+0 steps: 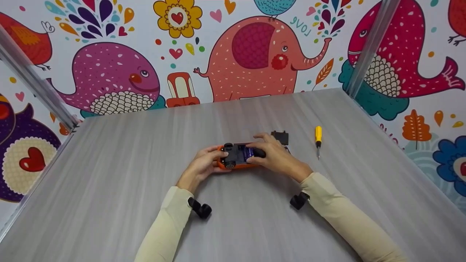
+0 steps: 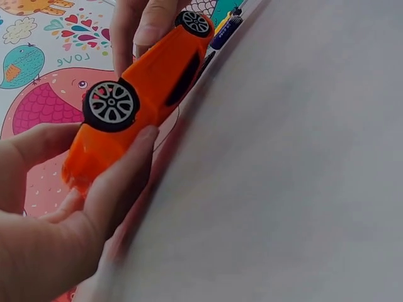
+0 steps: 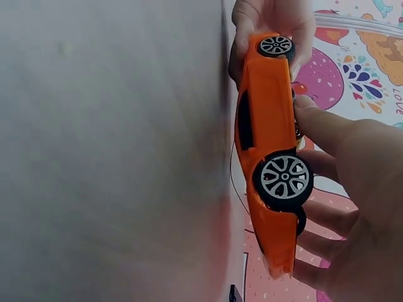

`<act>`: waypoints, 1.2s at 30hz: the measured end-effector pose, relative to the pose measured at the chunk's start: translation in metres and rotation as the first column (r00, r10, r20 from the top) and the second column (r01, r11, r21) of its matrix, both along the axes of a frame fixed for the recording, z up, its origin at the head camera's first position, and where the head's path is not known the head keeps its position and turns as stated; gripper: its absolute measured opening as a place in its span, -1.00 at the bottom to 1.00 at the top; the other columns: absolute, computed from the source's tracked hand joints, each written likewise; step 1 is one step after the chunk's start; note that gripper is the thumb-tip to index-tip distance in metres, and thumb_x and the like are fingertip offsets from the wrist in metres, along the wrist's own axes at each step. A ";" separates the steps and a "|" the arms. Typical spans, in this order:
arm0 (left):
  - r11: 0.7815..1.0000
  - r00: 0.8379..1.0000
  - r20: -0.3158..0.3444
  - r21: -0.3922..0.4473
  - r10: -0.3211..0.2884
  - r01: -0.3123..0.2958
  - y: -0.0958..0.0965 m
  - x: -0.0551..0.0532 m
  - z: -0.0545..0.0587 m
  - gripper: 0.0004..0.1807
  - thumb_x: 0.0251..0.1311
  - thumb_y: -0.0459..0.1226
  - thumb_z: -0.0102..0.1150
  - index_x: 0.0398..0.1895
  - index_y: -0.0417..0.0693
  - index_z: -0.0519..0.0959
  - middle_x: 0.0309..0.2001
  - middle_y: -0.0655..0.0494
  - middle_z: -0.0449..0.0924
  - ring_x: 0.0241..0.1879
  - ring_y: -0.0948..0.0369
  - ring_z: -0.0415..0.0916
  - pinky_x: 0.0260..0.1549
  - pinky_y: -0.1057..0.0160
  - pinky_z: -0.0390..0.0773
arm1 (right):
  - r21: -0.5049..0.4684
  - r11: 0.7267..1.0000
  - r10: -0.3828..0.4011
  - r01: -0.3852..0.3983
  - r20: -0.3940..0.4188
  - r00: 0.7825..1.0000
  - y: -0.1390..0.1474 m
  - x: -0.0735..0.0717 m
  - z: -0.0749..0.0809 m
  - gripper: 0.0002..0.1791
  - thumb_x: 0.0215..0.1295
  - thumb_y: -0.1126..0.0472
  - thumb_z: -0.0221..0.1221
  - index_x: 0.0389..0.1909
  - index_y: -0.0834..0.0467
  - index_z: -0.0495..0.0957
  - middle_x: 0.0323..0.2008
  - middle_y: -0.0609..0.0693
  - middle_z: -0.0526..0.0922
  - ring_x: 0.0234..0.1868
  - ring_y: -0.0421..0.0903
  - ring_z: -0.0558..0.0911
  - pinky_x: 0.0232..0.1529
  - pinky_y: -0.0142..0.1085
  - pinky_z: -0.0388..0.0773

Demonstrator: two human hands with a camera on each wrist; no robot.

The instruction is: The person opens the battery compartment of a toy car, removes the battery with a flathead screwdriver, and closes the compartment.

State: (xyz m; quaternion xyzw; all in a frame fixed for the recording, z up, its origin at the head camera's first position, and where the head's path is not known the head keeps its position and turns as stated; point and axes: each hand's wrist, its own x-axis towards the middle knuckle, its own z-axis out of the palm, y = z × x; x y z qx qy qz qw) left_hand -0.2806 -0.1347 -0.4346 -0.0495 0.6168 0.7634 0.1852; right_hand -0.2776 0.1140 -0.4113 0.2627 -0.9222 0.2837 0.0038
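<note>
An orange toy car (image 1: 238,166) is upside down in the head view, its black underside and open battery compartment facing up. My left hand (image 1: 202,165) grips one end of it, the thumb lying over the underside near a wheel. Over the compartment, my right hand (image 1: 273,154) has its thumb and index finger at the two ends of a purple-blue battery (image 1: 248,152), pinching it. The right wrist view shows the car's side (image 3: 271,113) with the right thumb at the underside edge; the other fingers are spread behind. Contact at the fingertips is partly hidden.
A black battery cover (image 1: 280,138) lies on the grey table (image 1: 145,145) just beyond my right hand. Farther right is a yellow-handled screwdriver (image 1: 318,140), tip towards me. Another blue battery (image 2: 225,33) shows beyond the car in the left wrist view. Patterned panels stand around the table.
</note>
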 end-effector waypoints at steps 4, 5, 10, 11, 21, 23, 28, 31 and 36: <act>1.000 1.000 -0.005 -0.005 -0.024 0.024 -0.001 0.001 0.000 -0.43 0.25 -0.40 0.19 0.35 -0.26 0.40 0.21 -0.25 0.52 -0.18 0.06 0.72 -0.20 0.00 0.74 | 0.009 1.000 -0.004 0.004 0.024 1.000 -0.001 0.000 -0.002 -0.44 0.30 -0.15 0.28 0.26 0.00 0.58 0.44 0.17 0.31 0.45 0.18 0.30 0.43 0.23 0.20; 1.000 1.000 -0.006 -0.006 -0.029 0.029 -0.001 0.001 0.000 -0.43 0.24 -0.40 0.19 0.35 -0.26 0.39 0.21 -0.25 0.53 -0.17 0.06 0.72 -0.20 0.00 0.74 | 0.010 1.000 -0.004 0.004 0.025 1.000 -0.002 0.001 -0.002 -0.44 0.30 -0.15 0.28 0.25 0.01 0.58 0.43 0.17 0.32 0.44 0.18 0.31 0.43 0.23 0.21; 0.999 0.999 -0.003 -0.012 -0.036 0.036 -0.001 0.000 0.000 -0.42 0.24 -0.39 0.20 0.35 -0.25 0.39 0.23 -0.25 0.52 -0.15 0.07 0.71 -0.19 0.00 0.74 | 0.020 1.000 0.000 -0.001 0.029 1.000 -0.003 0.001 -0.003 -0.43 0.32 -0.14 0.26 0.28 0.02 0.56 0.42 0.18 0.32 0.43 0.17 0.33 0.43 0.24 0.20; 0.999 0.999 0.000 -0.013 -0.033 0.033 -0.001 0.000 0.000 -0.42 0.24 -0.39 0.20 0.36 -0.25 0.39 0.24 -0.25 0.51 -0.15 0.07 0.71 -0.19 -0.01 0.74 | 0.025 1.000 0.003 -0.004 0.030 1.000 -0.003 0.002 -0.002 -0.42 0.33 -0.14 0.25 0.29 0.02 0.55 0.43 0.18 0.32 0.44 0.16 0.34 0.43 0.24 0.20; 1.000 1.000 0.010 -0.021 -0.009 0.009 0.000 0.000 -0.001 -0.42 0.24 -0.40 0.21 0.35 -0.26 0.39 0.26 -0.31 0.49 -0.14 0.03 0.72 -0.21 -0.02 0.74 | 0.112 0.991 0.083 -0.078 -0.042 0.996 -0.007 0.006 -0.003 -0.47 0.47 -0.03 0.11 0.34 0.15 0.48 0.42 0.20 0.32 0.40 0.17 0.40 0.40 0.20 0.29; 1.000 1.000 0.014 -0.023 -0.002 0.003 0.000 0.000 -0.001 -0.41 0.23 -0.41 0.22 0.35 -0.26 0.38 0.27 -0.31 0.48 -0.15 0.02 0.72 -0.21 -0.01 0.74 | 0.140 0.986 0.101 -0.091 -0.072 0.992 -0.008 0.007 -0.003 -0.48 0.49 -0.01 0.10 0.34 0.18 0.48 0.41 0.22 0.34 0.40 0.17 0.41 0.39 0.21 0.30; 1.000 1.000 0.028 -0.023 0.010 -0.010 0.001 0.000 0.000 -0.39 0.23 -0.42 0.24 0.36 -0.25 0.36 0.29 -0.29 0.47 -0.17 0.03 0.73 -0.21 -0.02 0.74 | 0.201 0.973 0.140 -0.114 -0.122 0.983 -0.011 0.008 -0.002 -0.49 0.52 0.03 0.05 0.32 0.25 0.47 0.38 0.25 0.36 0.37 0.19 0.43 0.38 0.15 0.35; 1.000 1.000 0.028 -0.028 0.012 -0.011 0.001 0.000 0.000 -0.40 0.23 -0.43 0.24 0.36 -0.24 0.37 0.30 -0.28 0.47 -0.18 0.04 0.73 -0.21 -0.03 0.74 | 0.195 0.972 0.158 -0.132 -0.126 0.979 -0.011 0.008 -0.001 -0.52 0.54 0.07 0.02 0.30 0.28 0.48 0.36 0.27 0.37 0.36 0.20 0.44 0.37 0.12 0.37; 0.999 0.999 0.029 -0.034 0.018 -0.017 0.002 0.001 -0.001 -0.42 0.23 -0.44 0.21 0.36 -0.22 0.39 0.28 -0.30 0.48 -0.17 0.03 0.73 -0.22 -0.02 0.74 | 0.102 0.984 0.149 -0.144 -0.041 0.988 -0.008 0.006 0.002 -0.54 0.55 0.09 0.00 0.29 0.26 0.51 0.39 0.24 0.35 0.39 0.17 0.41 0.37 0.07 0.39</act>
